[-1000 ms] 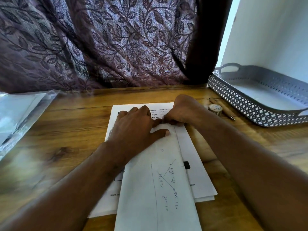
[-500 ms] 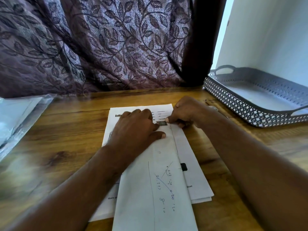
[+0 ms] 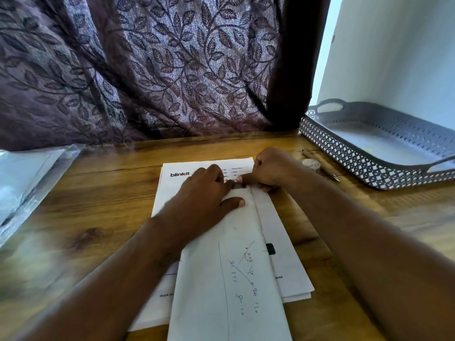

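Paper (image 3: 236,279): a long white folded sheet with pencilled figures. It lies on top of the printed sheet (image 3: 177,183) and runs from that sheet's upper middle down past its near edge.
Printed sheet: white, with the word "blinkit" at its upper left. It lies flat on the table (image 3: 98,193), and another sheet's edge shows under its lower right corner.
Left hand (image 3: 202,195): palm down over the printed sheet's upper middle, pressing the paper flat. The fingers are only slightly bent, the thumb is stretched along the paper, and nothing is gripped.
Right hand (image 3: 270,168): at the printed sheet's upper right, fingers curled under. Thumb and forefinger pinch the dark piece (image 3: 238,186) at the paper's top edge.
Dark piece: small and grey-black, on the printed sheet just below its header lines, between the left fingertips and the right thumb. It is too small to tell what it is.
Black mark (image 3: 270,249): a small square on the printed sheet's right half, just beside the paper's edge.
Pen (image 3: 322,166): aslant on the table, just right of the printed sheet's upper right corner.
Round thing (image 3: 311,164): small and pale, just beside the pen.
Tray (image 3: 369,166): grey with latticed walls and handles, well to the right of the printed sheet.
Plastic sleeve (image 3: 24,180): clear, well to the left of the printed sheet.
Curtain (image 3: 147,70): purple with a leaf pattern, hanging beyond the printed sheet's far edge.
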